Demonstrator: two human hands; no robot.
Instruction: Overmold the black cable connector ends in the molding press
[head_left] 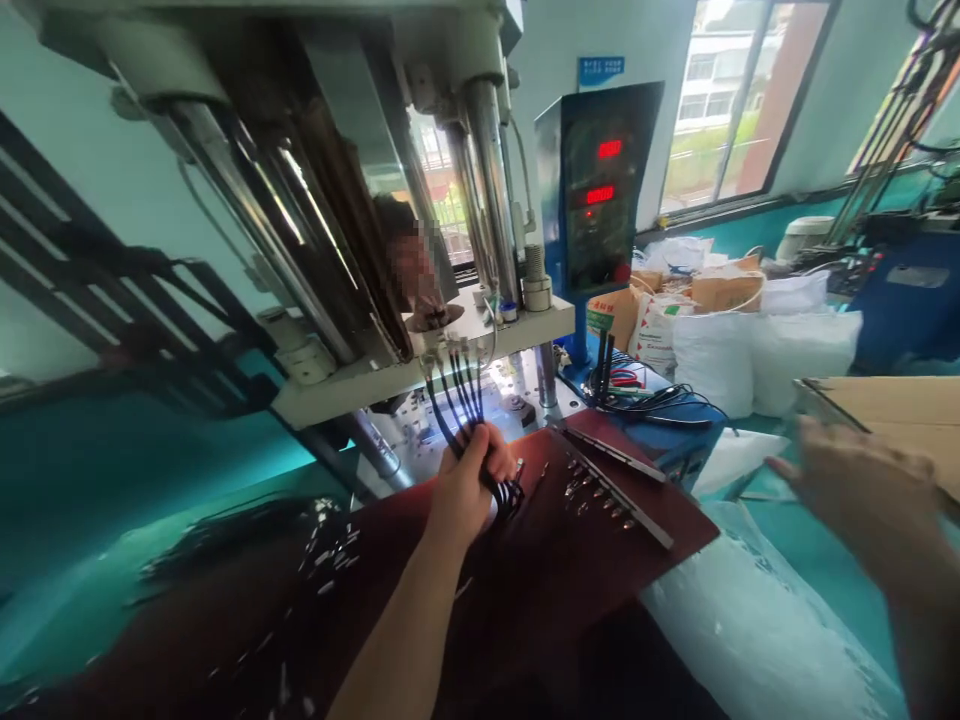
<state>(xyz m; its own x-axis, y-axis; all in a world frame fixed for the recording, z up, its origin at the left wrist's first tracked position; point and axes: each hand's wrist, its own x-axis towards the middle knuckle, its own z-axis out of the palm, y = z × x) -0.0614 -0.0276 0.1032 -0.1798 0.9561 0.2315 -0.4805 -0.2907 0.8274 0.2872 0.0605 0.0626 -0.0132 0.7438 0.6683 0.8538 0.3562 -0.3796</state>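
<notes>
Above the dark red worktop (pixel 615 570), below the moulding press (pixel 315 200), my left hand (pixel 469 490) clenches its fingers round the black cables (pixel 454 400) that run up into the press. I judge a firm grip and a straight pull along the cables best, with no sideways twist. My blurred right hand (pixel 862 490) hovers open-fingered and empty by the cardboard box (pixel 900 400).

The head camera looks forward and down, close over the left hand (pixel 466 487), facing the press (pixel 337 200).
</notes>
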